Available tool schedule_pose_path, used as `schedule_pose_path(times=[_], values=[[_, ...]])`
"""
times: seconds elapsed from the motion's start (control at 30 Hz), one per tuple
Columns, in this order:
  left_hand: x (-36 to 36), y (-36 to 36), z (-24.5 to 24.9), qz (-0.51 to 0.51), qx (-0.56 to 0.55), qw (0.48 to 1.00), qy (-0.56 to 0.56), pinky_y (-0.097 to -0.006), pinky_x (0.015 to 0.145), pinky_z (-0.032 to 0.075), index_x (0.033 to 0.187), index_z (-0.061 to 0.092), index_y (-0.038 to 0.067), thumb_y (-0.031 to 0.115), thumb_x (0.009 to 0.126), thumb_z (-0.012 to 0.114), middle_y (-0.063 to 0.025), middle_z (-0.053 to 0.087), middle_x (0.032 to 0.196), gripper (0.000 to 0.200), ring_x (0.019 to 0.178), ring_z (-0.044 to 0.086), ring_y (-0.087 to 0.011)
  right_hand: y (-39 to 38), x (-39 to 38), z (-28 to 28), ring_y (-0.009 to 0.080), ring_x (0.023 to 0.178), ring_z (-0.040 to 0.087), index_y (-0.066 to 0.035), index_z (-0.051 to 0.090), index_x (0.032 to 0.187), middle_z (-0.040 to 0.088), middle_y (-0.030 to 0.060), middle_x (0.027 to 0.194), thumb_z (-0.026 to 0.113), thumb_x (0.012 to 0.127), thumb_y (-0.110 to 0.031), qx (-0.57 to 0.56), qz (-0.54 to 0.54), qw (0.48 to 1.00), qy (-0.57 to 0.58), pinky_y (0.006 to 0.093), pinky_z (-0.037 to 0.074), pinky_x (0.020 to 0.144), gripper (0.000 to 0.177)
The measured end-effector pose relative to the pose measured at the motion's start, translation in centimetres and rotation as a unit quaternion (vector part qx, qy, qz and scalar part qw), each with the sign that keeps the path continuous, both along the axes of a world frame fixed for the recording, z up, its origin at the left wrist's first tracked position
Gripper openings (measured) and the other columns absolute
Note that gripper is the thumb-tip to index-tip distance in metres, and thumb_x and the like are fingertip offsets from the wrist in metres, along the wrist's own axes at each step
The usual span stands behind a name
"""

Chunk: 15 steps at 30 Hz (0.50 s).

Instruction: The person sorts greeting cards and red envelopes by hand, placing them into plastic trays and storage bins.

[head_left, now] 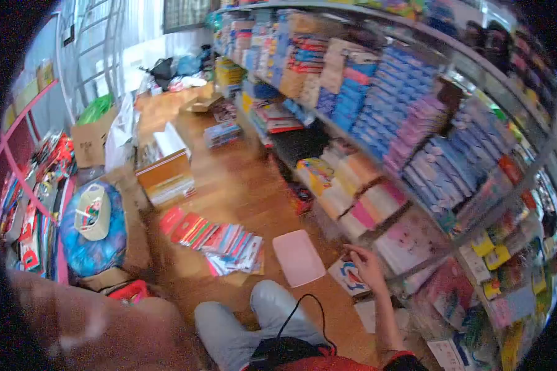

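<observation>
My right hand (367, 269) reaches forward at the lower right, over the wooden floor beside the shelf. Its fingers are loosely bent and apart, with nothing visible between them. Just to its left, overlapping it in this view, lies a white packet (348, 276) with a blue and red print. A pale pink rectangular lid or tray (298, 258) rests on the floor further left. In front of my knees, flat colourful packets (220, 241) are fanned out in an overlapping row. My left hand does not show.
Stocked shelving (377, 93) runs along the right, with more packets low down. An open cardboard box (165, 175) stands ahead on the floor. At left, a cream basket (93, 212) sits on a blue bundle (80, 247). A blurred brown shape (105, 328) fills the lower left.
</observation>
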<state>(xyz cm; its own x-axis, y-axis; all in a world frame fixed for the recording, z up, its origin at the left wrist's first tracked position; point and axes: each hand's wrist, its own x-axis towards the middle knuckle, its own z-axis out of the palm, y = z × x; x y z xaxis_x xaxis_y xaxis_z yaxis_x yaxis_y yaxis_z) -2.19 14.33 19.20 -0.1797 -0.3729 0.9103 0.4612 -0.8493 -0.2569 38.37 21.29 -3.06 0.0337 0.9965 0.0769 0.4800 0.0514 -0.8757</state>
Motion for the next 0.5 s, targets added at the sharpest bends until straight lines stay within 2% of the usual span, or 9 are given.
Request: schedule_pose_path(times=[0.03, 0.07, 0.3, 0.37, 0.4, 0.43, 0.47, 0.5], values=[[0.6, 0.0, 0.6, -0.010, 0.007, 1.000, -0.001, -0.0412, 0.099, 0.029, 0.123, 0.044, 0.001, 0.008, 0.076, 0.055, -0.0139, 0.048, 0.121, 0.048, 0.114, 0.044, -0.0255, -0.4, 0.5, 1.7, 0.0155, 0.087, 0.058, -0.004, 0.059, 0.109, 0.064, 0.0096, 0.094, 0.051, 0.088, -0.016, 0.003, 0.011, 1.000, -0.014, 0.0279, 0.044, 0.080, 0.026], [1.3, 0.2, 1.0, -0.019, 0.016, 1.000, -0.001, -0.0415, 0.099, 0.028, 0.123, 0.044, 0.001, 0.008, 0.076, 0.055, -0.0140, 0.048, 0.121, 0.048, 0.114, 0.044, -0.0257, -0.1, 1.2, 1.8, 0.0112, 0.078, 0.059, -0.001, 0.059, 0.109, 0.064, 0.0082, 0.087, 0.048, 0.088, -0.008, 0.146, 0.037, 0.988, -0.038, 0.0262, 0.046, 0.073, 0.024], [6.6, 2.1, 5.4, -0.077, 0.075, 0.994, 0.019, -0.0440, 0.101, 0.025, 0.123, 0.044, 0.001, 0.012, 0.076, 0.054, -0.0145, 0.047, 0.123, 0.050, 0.115, 0.042, -0.0272, -2.2, 4.6, 11.0, 0.0148, 0.085, 0.059, -0.003, 0.061, 0.107, 0.064, 0.0086, 0.092, 0.051, 0.084, -0.005, 0.217, 0.021, 0.966, -0.139, 0.0281, 0.045, 0.077, 0.025], [7.7, 2.4, 6.5, -0.080, 0.076, 0.993, 0.032, -0.0447, 0.102, 0.024, 0.123, 0.044, 0.001, 0.013, 0.075, 0.054, -0.0146, 0.047, 0.123, 0.050, 0.116, 0.041, -0.0276, -2.0, 5.4, 12.2, 0.0172, 0.083, 0.059, -0.003, 0.061, 0.107, 0.064, 0.0092, 0.089, 0.051, 0.083, -0.004, 0.223, 0.011, 0.969, -0.103, 0.0292, 0.045, 0.076, 0.026], [8.0, 2.4, 7.0, -0.078, 0.077, 0.993, 0.037, -0.0451, 0.102, 0.023, 0.123, 0.044, 0.001, 0.014, 0.075, 0.054, -0.0147, 0.047, 0.124, 0.050, 0.116, 0.041, -0.0278, -2.4, 4.6, 15.4, 0.0198, 0.085, 0.060, -0.003, 0.062, 0.103, 0.064, 0.0101, 0.092, 0.052, 0.081, -0.002, 0.263, 0.000, 0.959, -0.109, 0.0311, 0.046, 0.077, 0.024], [8.2, 2.3, 7.3, -0.076, 0.080, 0.993, 0.042, -0.0454, 0.102, 0.023, 0.123, 0.044, 0.001, 0.014, 0.075, 0.054, -0.0148, 0.046, 0.124, 0.050, 0.116, 0.041, -0.0280, -2.0, 4.2, 18.5, 0.0223, 0.087, 0.061, -0.004, 0.064, 0.098, 0.065, 0.0109, 0.095, 0.053, 0.080, -0.001, 0.302, -0.010, 0.946, -0.116, 0.0330, 0.046, 0.078, 0.022], [8.4, 2.2, 7.6, -0.075, 0.083, 0.993, 0.045, -0.0458, 0.102, 0.022, 0.123, 0.044, 0.001, 0.015, 0.075, 0.054, -0.0149, 0.046, 0.124, 0.051, 0.116, 0.041, -0.0282, -0.8, 4.2, 21.1, 0.0220, 0.087, 0.061, -0.002, 0.064, 0.095, 0.065, 0.0110, 0.094, 0.054, 0.077, 0.002, 0.453, 0.008, 0.880, -0.145, 0.0324, 0.046, 0.077, 0.021], [8.6, 2.1, 7.8, -0.074, 0.085, 0.993, 0.045, -0.0462, 0.103, 0.022, 0.123, 0.044, 0.001, 0.015, 0.075, 0.054, -0.0149, 0.046, 0.124, 0.051, 0.117, 0.040, -0.0284, -0.1, 3.5, 24.8, 0.0226, 0.086, 0.061, -0.001, 0.063, 0.096, 0.065, 0.0113, 0.095, 0.053, 0.077, 0.003, 0.512, -0.039, 0.840, -0.177, 0.0314, 0.046, 0.078, 0.022]])
